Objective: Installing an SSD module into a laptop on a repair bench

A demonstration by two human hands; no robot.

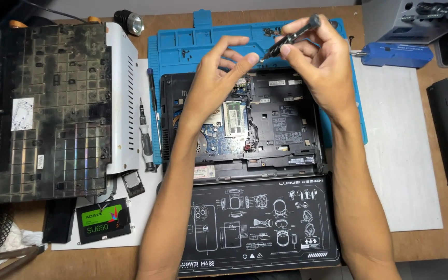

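An opened black laptop base [286, 129] lies bottom-up on a blue repair mat [182, 49], its circuit board and memory module [234, 118] exposed. My right hand [315, 62] holds a slim black precision screwdriver [292, 35] over the laptop's far edge, tip pointing left. My left hand [219, 78] hovers beside it, thumb and fingertips pinched right at the screwdriver's tip. Whether a screw sits between them is too small to tell.
A large detached panel [47, 109] with a white perforated plate lies at left. Beside the laptop rest a screwdriver [145, 137] and a thin blue tool [154, 98]. A drive with a green label [103, 220], a black printed mat [257, 225], a flashlight [129, 22] and a blue tool [395, 53] surround it.
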